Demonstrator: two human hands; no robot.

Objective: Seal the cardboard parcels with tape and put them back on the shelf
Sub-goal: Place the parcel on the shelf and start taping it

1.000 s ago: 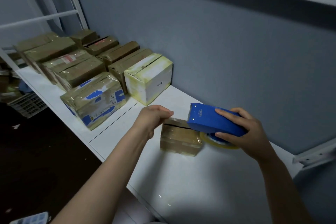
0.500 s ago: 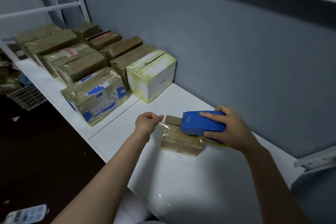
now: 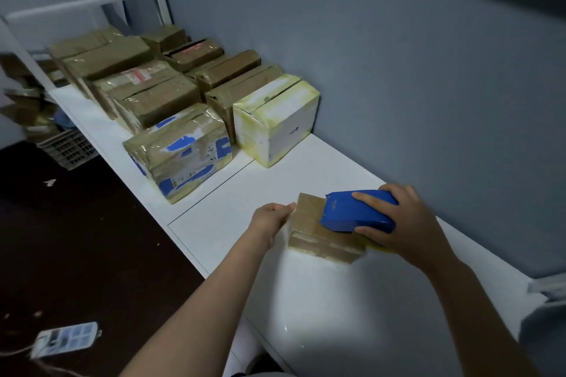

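A small brown cardboard parcel [image 3: 321,246] lies on the white shelf [image 3: 337,309] near the grey wall. My right hand [image 3: 404,223] grips a blue tape dispenser [image 3: 346,213] and holds it down flat on the parcel's top. A sliver of the yellowish tape roll [image 3: 379,246] shows under that hand. My left hand [image 3: 269,219] rests against the parcel's left side, fingertips touching its upper edge. I cannot see any tape between that hand and the parcel.
Several taped parcels stand in rows at the shelf's far left, the nearest being a white and yellow box [image 3: 275,122] and a parcel with blue markings [image 3: 180,153]. A grey basket [image 3: 67,148] and a power strip [image 3: 64,338] lie on the dark floor.
The right hand brought the dispenser down from above the parcel onto its top and slid it left. The left hand, which pinched the tape end, moved in against the parcel's left side.
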